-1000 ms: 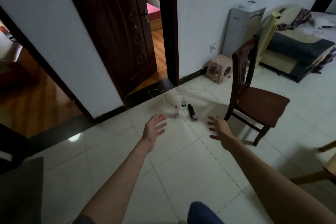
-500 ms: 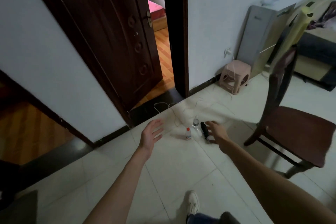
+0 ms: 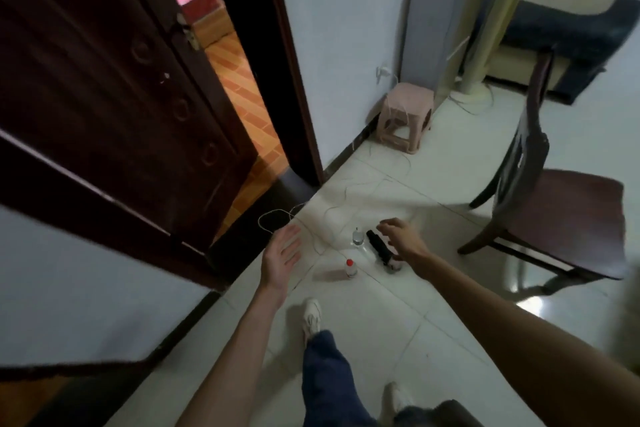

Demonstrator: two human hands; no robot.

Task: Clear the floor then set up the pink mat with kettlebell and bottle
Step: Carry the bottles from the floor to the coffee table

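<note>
Three small things sit together on the white tiled floor (image 3: pixel 433 295), and the black cylindrical object (image 3: pixel 380 248) lying on its side serves as the landmark. Just left of its far end stands a clear bottle (image 3: pixel 358 237); nearer the camera and to its left stands a small bottle with a red cap (image 3: pixel 350 268). The right hand (image 3: pixel 401 236) hovers directly over the black object, fingers loosely curled and apart, holding nothing; whether it touches the object cannot be told. The left hand (image 3: pixel 282 258) hangs left of the red-capped bottle, palm open, fingers spread, empty. A thin white cord (image 3: pixel 277 218) trails across the tiles beyond the black object toward the dark wooden door (image 3: pixel 114 87). A dark wooden chair (image 3: pixel 561 215) stands to the right of it, a pink plastic stool (image 3: pixel 407 116) farther back by the wall. A white sneaker (image 3: pixel 311 317) steps forward below the bottles.
</note>
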